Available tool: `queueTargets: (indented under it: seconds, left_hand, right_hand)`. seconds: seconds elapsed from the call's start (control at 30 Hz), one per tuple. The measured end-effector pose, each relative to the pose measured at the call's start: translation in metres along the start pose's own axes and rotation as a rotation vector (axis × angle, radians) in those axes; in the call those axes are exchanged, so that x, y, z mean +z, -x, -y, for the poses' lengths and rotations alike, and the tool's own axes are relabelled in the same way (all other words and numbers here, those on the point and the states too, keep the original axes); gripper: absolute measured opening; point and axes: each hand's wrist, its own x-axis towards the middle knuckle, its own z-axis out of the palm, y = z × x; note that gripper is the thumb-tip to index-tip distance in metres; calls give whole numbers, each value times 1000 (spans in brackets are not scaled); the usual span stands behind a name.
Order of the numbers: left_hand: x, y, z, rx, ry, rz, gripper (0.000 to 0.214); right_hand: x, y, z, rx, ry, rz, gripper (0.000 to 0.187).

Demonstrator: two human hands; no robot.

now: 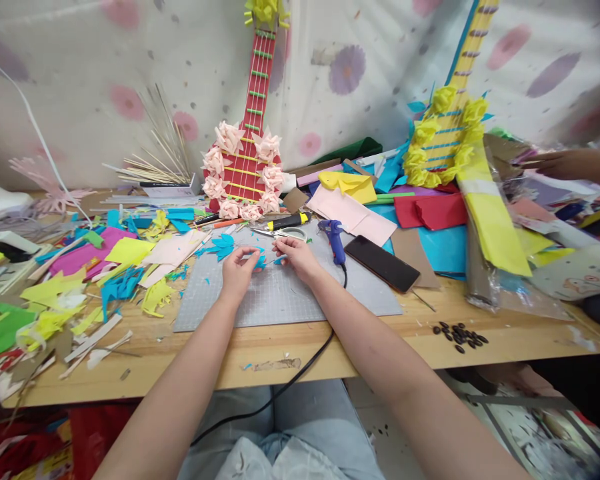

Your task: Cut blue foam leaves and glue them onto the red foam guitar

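Over the grey cutting mat, my left hand pinches a small piece of blue paper. Close beside it, my right hand has its thumb and fingers pressed together at another bit of blue; what exactly it grips is too small to make out. Blue paper petals lie on the mat just left of my hands. Behind my fingers rest scissors and a yellow-and-black utility knife. A blue glue gun lies to the right, its black cord running down past the table edge.
A red paper guitar with pink flowers and a yellow one lean at the back. Paper scraps cover the left. A phone, coloured sheets and dark beads lie right. Another person's hand reaches in there.
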Motion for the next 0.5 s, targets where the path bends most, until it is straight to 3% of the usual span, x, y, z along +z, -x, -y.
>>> queueTargets:
  seconds: [0.5]
  left_hand:
    - [0, 0, 2, 16, -18, 7, 32]
  right_hand:
    - [-2, -3, -4, -3, -45, 13, 22]
